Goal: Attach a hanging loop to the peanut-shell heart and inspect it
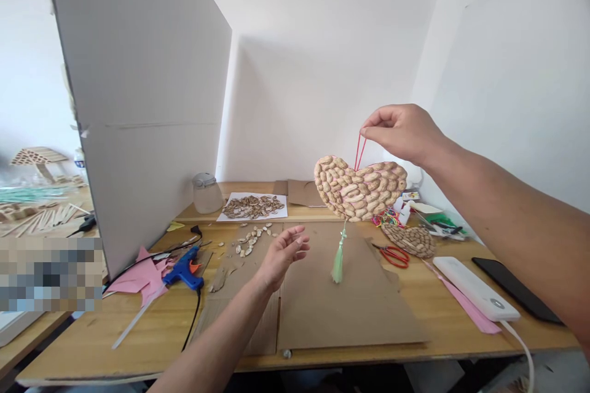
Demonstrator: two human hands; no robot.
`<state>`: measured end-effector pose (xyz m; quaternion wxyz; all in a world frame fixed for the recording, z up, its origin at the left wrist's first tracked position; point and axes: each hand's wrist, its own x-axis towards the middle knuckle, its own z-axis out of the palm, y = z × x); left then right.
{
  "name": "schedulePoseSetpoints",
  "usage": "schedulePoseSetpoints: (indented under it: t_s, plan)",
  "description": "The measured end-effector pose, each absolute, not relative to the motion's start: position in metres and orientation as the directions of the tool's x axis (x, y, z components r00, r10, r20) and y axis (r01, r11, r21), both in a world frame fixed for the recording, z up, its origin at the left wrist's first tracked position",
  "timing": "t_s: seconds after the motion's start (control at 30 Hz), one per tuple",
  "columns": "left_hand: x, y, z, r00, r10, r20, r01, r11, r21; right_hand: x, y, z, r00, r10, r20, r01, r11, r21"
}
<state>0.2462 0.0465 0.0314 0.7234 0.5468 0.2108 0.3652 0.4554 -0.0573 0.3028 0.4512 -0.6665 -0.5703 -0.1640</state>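
Pinched between the thumb and fingers of my right hand (387, 129) is a red cord loop (359, 153). From it hangs a heart-shaped ornament (357, 187) covered with peanut shells, in the air above the desk. A pale green tassel (338, 261) dangles from the heart's lower tip. My left hand (286, 256) hovers left of the tassel, palm turned inward, fingers loosely bent and apart, holding nothing. Below both hands lies a sheet of brown cardboard (341, 319).
A blue glue gun (187, 269) lies on pink paper (136, 279) at left. Shell pieces cover a white sheet (224, 215) beside a lidded jar (206, 193). At right are red-handled scissors (395, 256), another shell-covered piece (410, 239), a white power bank (474, 288) and a black phone (514, 287).
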Motion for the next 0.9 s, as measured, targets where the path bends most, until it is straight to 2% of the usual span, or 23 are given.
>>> schedulePoseSetpoints:
  t_s: [0.43,0.9]
  plan:
    - [0.256,0.061,-0.039,0.604,0.794,0.065,-0.23,0.095,0.969,0.458,-0.055,0.301,0.249,0.604,0.757,0.896,0.153,-0.416]
    - [0.254,0.068,-0.052,0.66,0.744,0.102,-0.203,0.045,0.978,0.456,-0.053,0.304,0.217,0.594,0.774,0.874,0.235,-0.426]
